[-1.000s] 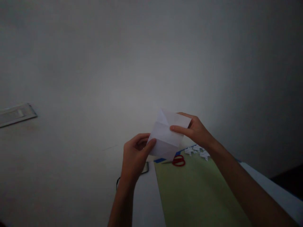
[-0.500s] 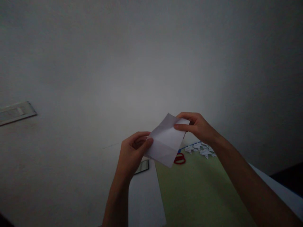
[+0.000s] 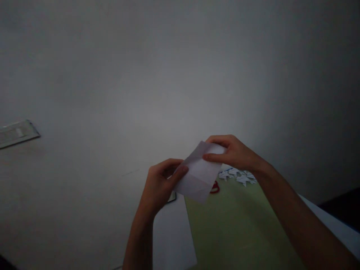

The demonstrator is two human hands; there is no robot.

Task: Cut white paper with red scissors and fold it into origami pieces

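I hold a creased white sheet of paper (image 3: 199, 176) up in the air between both hands. My left hand (image 3: 160, 183) pinches its left edge with thumb and fingers closed. My right hand (image 3: 233, 153) grips the upper right corner, where the paper bends over. The sheet hangs above the far end of a pale green mat (image 3: 236, 228).
Red scissors (image 3: 214, 187) peek out beneath the paper. A cluster of several small folded white paper pieces (image 3: 237, 176) lies at the mat's far end. A white sheet (image 3: 173, 236) lies left of the mat, a dark-framed object (image 3: 171, 197) behind my left hand. A flat fixture (image 3: 17, 133) is on the wall.
The top right part of the paper has folded down under my right hand, making the sheet look narrower. Both hands stayed roughly in place, sinking slightly.
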